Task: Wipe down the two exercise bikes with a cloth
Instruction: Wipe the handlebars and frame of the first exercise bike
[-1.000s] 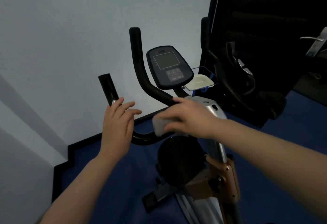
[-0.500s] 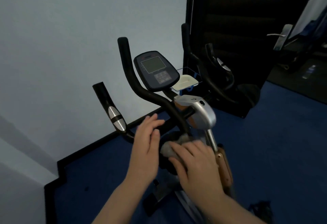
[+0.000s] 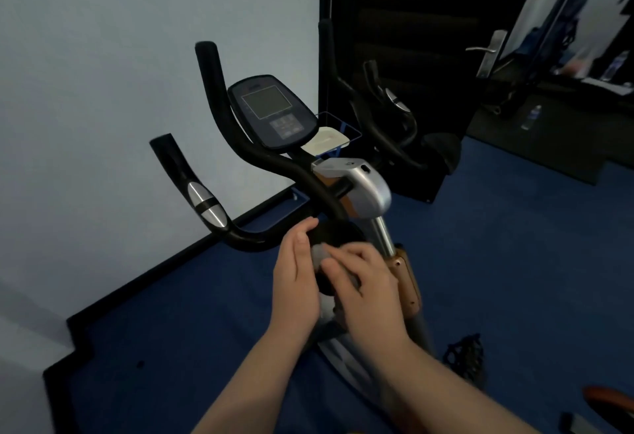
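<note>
Two bikes need wiping; my right hand (image 3: 363,282) grips the cloth (image 3: 320,255) on the near bike (image 3: 363,190), left hand (image 3: 296,275) open beside it; far bike (image 3: 394,114) seems untouched.

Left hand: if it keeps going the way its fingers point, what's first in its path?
Likely the black handlebar: the left hand points up at it, fingertips already close. Depth is unclear.

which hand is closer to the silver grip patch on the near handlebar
Left. The left hand is below and right of the silver patch, by the bar's bend; the right hand lies farther right, holding the cloth.
</note>
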`<move>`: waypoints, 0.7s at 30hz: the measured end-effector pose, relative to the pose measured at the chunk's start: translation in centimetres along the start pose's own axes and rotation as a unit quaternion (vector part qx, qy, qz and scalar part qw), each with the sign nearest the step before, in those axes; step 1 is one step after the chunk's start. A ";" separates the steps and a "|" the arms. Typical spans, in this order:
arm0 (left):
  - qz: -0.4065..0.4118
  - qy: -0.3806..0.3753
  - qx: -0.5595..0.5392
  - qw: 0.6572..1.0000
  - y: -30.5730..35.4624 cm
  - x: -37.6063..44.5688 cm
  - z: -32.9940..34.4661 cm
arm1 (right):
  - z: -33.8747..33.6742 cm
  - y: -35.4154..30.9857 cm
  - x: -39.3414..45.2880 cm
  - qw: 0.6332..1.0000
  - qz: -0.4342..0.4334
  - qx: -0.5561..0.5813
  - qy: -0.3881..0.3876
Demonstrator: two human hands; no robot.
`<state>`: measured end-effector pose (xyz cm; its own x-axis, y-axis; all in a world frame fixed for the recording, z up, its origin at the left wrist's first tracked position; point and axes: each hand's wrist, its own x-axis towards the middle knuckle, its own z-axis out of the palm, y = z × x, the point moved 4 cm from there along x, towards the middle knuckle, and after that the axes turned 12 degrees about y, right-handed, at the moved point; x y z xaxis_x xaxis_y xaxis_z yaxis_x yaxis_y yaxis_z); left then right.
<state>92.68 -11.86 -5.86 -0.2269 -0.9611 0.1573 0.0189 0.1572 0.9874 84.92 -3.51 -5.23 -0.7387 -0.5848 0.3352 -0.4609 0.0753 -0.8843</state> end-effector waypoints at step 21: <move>0.000 0.046 0.017 0.999 -0.3 0.0 0.1 | -0.8 0.0 1.0 0.988 -0.147 -0.049 -0.002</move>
<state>92.59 -11.86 -6.16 -0.1368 -0.9777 0.1594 -0.0149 0.1630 0.9865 83.83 -3.44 -4.64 -0.5639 -0.5969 0.5707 -0.7006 -0.0201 -0.7133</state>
